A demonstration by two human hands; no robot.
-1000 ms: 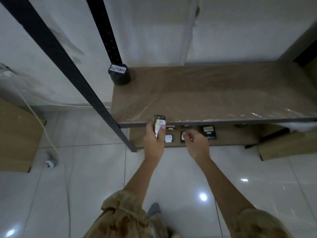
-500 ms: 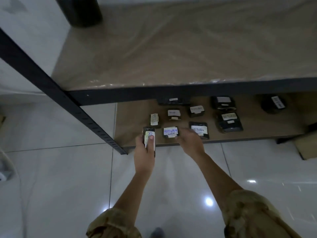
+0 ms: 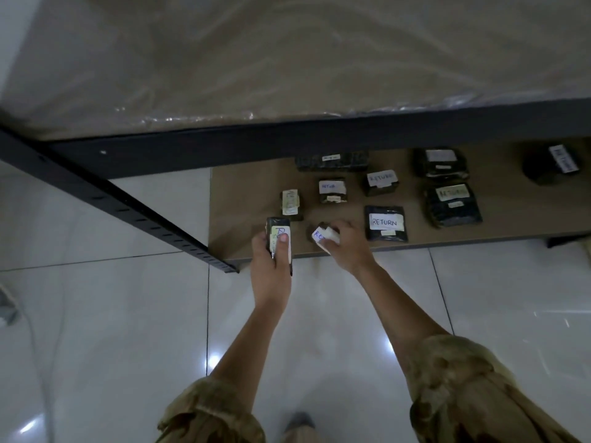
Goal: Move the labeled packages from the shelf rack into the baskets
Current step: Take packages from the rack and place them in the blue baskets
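grips a small dark package (image 3: 278,233) in the left hand (image 3: 270,260), fingers curled round its sides, thumb pressed flat on its white label. holds it just above the front left corner of the lower shelf board (image 3: 243,225), upright, label facing the camera.

closes the right hand (image 3: 347,247) over a second small package (image 3: 321,235) at the front edge of the same board, fingers and thumb wrapped round it, blue-lettered white label showing at the left. lifted or touching the board: cannot tell.

remaining on the lower board, all dark-wrapped with white labels:
- flat package marked "return" (image 3: 385,223), just right of the right hand.
- narrow package (image 3: 291,204), just behind the one in the left hand.
- two small packages (image 3: 332,190) and (image 3: 380,183) in the middle row.
- long package (image 3: 332,161) at the back, partly under the front beam (image 3: 287,145).
- two larger packages (image 3: 439,163) and (image 3: 452,204) to the right, one behind the other.
- round bundle (image 3: 550,164) at far right, well apart.

above: upper shelf (image 3: 287,59), covered with clear film. below: glossy white floor tiles (image 3: 128,314).
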